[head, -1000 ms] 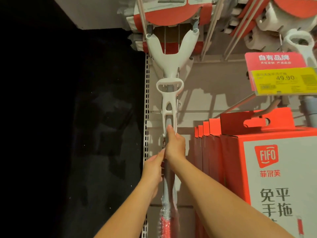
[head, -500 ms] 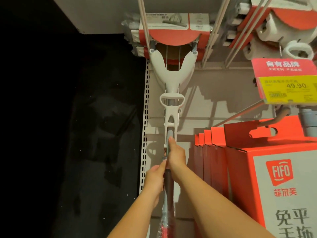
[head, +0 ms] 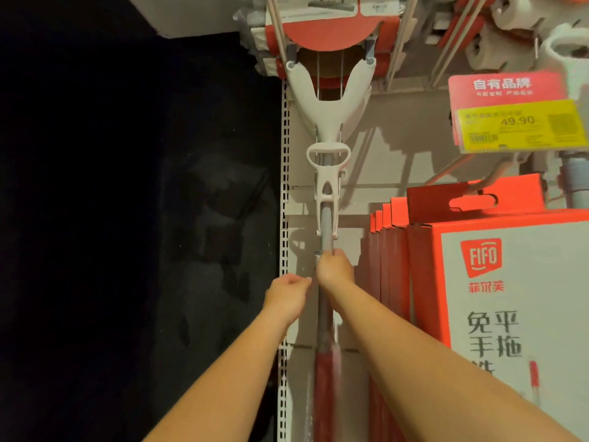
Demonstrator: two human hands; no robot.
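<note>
Item: mop [head: 328, 122], hung head-up against the shelving back panel [head: 414, 161], at the left end of the bay.
- White forked yoke and loop handle in full view. Sponge head above mostly covered by a red card sleeve [head: 328, 30] and cut off by the top edge.
- Grey pole [head: 325, 231] running straight down from the yoke. Lower stretch wrapped in red film [head: 326, 378], blurred, with the end lost below the bottom edge.

Right hand [head: 335, 270]: fist closed round the pole just below the white fitting, knuckles up. Pole hidden inside the grip.

Left hand [head: 287, 295]: fingers curled, thumb and fingertips drawn together just left of the pole, level with the right wrist. Contact with the pole, or anything pinched, impossible to make out.

Surroundings:
- Perforated upright [head: 284, 186] just left of the mop. Beyond it only darkness, nothing legible.
- Row of orange boxes [head: 510, 282] on a hook, right of the pole. Front box marked FIFO, cut off at the right and bottom edges, rear boxes showing only thin edges.
- Price tag [head: 519, 122], yellow under red, reading 49.90. Small print too blurred to read.
- More mop heads [head: 497, 30] upper right, partly out of view.
</note>
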